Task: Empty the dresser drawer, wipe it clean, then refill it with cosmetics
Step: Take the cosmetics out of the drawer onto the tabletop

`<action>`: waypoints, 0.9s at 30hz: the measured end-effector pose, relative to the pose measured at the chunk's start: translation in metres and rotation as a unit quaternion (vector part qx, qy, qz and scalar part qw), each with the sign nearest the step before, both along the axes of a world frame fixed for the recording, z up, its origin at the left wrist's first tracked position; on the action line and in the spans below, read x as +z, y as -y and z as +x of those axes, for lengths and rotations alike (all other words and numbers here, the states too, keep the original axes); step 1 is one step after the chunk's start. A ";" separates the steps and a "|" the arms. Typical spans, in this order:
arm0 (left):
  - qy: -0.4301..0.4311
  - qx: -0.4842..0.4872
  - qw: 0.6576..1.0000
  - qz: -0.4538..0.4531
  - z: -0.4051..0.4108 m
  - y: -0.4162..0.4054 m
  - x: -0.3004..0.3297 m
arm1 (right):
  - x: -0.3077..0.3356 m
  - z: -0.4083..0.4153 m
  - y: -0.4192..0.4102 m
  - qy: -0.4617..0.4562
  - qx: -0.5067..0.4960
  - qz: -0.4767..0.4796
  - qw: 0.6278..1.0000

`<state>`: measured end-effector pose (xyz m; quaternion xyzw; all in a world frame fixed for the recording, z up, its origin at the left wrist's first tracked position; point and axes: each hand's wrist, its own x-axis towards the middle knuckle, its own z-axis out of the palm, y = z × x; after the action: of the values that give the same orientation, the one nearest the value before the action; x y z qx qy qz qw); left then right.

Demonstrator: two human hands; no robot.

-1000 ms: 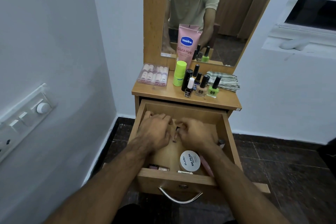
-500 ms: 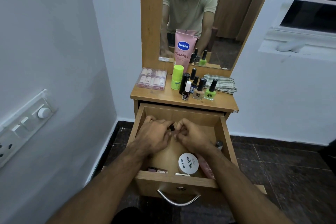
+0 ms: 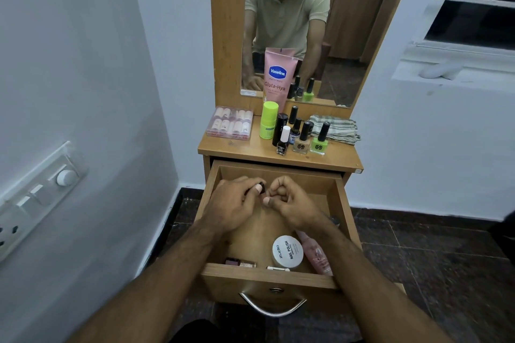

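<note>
Since the earlier frames both hands have risen a little off the drawer floor and drawn slightly apart. The small dark item that lay between them now sits in the left hand (image 3: 232,205), pinched between thumb and curled fingers. It looks like a small dark bottle (image 3: 259,186), though most of it is hidden. The right hand (image 3: 289,203) is beside it, its fingers curled in and its thumb tip out. Whether it holds something small of its own I cannot tell.

The drawer (image 3: 344,203) is pulled well out of the dresser, which leaves its far half open to reach. That is probably why both hands work there together, gathering the last loose pieces. Along the drawer's near edge more remains: a round white nail polish remover tub (image 3: 287,250), a pink tube (image 3: 315,255) against the right wall, a small bottle (image 3: 240,262) lying on its side near the left corner, and a slim white stick (image 3: 278,269) at the front wall.

The dresser's top surface (image 3: 239,149) carries what I take to be already unloaded items. A clear nail case (image 3: 230,127) is at its left edge, a green stick (image 3: 269,120), a Vaseline tube (image 3: 277,78) against the mirror, and upright polish bottles cluster in the middle. A folded cloth (image 3: 334,128) waits at the right edge, presumably for the wiping. Emptying looks more than half done.
</note>
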<state>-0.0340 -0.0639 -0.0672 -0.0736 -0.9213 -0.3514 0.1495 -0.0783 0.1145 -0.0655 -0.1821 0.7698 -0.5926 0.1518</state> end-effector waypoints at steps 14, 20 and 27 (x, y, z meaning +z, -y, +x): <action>-0.039 0.033 0.998 0.027 0.002 -0.002 0.005 | 0.002 -0.002 0.002 -0.079 -0.049 -0.006 0.996; -0.067 0.072 0.991 0.088 -0.001 0.002 0.008 | 0.007 -0.001 0.002 -0.149 -0.100 0.024 0.983; -0.173 0.225 0.953 0.105 -0.016 0.004 0.038 | 0.007 -0.001 0.000 -0.141 -0.178 0.067 0.972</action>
<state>-0.0497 -0.0681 -0.0297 0.0920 -0.8318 -0.3850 0.3891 -0.0798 0.1149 -0.0586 -0.1136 0.8414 -0.5255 -0.0547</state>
